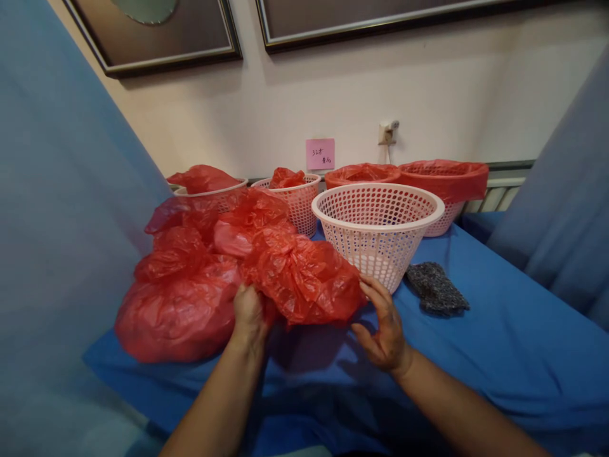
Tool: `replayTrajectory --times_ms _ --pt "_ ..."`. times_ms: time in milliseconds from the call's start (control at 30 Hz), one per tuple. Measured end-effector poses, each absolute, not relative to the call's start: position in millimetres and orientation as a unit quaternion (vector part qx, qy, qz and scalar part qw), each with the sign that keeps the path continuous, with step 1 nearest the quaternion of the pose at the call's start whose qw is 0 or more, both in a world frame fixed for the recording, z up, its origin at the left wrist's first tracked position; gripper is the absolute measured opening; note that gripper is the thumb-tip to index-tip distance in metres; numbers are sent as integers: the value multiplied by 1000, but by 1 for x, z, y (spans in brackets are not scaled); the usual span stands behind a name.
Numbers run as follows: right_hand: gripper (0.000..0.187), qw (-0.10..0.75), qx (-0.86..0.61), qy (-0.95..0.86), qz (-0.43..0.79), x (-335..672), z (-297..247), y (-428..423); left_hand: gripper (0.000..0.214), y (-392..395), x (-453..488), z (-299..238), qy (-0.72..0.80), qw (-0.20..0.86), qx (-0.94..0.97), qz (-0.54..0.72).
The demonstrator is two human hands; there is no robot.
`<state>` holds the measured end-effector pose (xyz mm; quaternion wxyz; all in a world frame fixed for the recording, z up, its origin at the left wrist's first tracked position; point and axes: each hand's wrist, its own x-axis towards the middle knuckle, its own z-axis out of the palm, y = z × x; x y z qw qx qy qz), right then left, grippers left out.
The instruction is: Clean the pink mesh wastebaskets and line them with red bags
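Note:
My left hand point(248, 315) is closed on the lower edge of a crumpled red plastic bag point(299, 276) that it lifts off the blue-covered table point(499, 343). My right hand point(383, 327) is open beside the bag's right end, fingers curved and apart, fingertips close to the bag and to the base of an unlined white mesh basket point(378, 225). More red bags point(178, 311) lie heaped to the left of the held one.
Along the wall stand white mesh baskets: two point(297, 193) with bunched red bags in them, two point(447, 178) lined with red bags. A dark grey cloth point(435, 289) lies right of the unlined basket. Blue curtains point(57, 209) hang on both sides. A pink note point(320, 153) is on the wall.

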<state>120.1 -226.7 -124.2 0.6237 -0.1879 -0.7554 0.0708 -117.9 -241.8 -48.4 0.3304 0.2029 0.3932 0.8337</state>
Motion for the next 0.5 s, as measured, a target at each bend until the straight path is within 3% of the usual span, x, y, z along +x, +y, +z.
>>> replayTrajectory --times_ms 167,233,367,400,500 --pt "40 639 -192 -732 137 123 -96 -232 36 -238 -108 -45 395 306 255 828" --pt "43 618 -207 -738 175 111 -86 -231 40 -238 -102 -44 401 297 283 819" --pt "70 587 -220 -736 257 75 -76 -224 36 -244 -87 -43 410 290 348 792" --pt "67 586 -215 -730 279 68 -74 -222 33 -247 -85 -43 416 284 374 779" --pt "32 580 -194 -724 319 67 -66 -221 27 -253 -92 -43 464 211 464 725"
